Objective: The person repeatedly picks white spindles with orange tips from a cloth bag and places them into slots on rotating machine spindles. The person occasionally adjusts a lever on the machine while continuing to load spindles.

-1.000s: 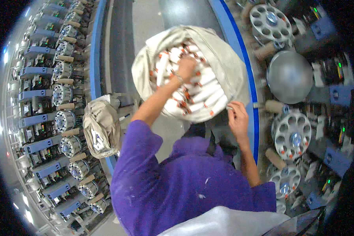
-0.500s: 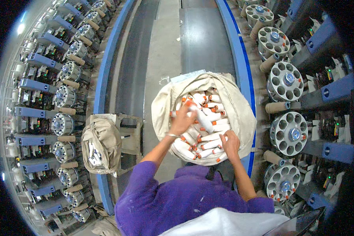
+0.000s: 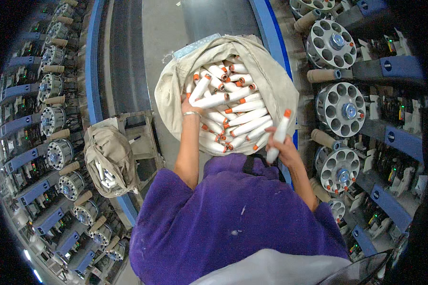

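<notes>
No words or numbers can be read, since the dark round marks (image 3: 387,64) on the blue panels (image 3: 406,145) at right and the patterned pale blue sheet (image 3: 195,46) at the cloth bag's (image 3: 273,71) rim are too small to make out

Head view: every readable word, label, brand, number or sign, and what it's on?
None can be read.
Blue machine covers at right: round dark marks, too small to make out.
Pale blue sheet at the canvas bag: any print too small.
Bobbin in right hand: no lettering visible.
</notes>
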The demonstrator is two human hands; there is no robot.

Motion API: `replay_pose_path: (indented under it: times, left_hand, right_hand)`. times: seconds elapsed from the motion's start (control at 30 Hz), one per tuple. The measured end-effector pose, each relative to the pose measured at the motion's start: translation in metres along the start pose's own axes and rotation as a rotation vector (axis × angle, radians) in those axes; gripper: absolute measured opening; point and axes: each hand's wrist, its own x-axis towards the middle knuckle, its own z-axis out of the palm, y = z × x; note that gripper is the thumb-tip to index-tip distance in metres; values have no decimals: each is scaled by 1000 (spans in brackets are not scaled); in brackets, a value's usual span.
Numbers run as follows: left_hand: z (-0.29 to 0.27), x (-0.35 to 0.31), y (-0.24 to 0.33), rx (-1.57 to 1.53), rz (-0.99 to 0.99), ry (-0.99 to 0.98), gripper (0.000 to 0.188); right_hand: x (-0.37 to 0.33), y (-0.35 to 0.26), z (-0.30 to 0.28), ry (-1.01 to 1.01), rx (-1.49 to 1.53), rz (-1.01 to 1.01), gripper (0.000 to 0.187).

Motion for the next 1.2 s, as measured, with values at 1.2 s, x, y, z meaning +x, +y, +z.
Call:
replay_pose_path:
  times: [1.2]
  left_hand:
    - [121,-246,-84,515,-971,-1122,55]
  right_hand:
    - [-73,19,-69,-435,417,-649,29]
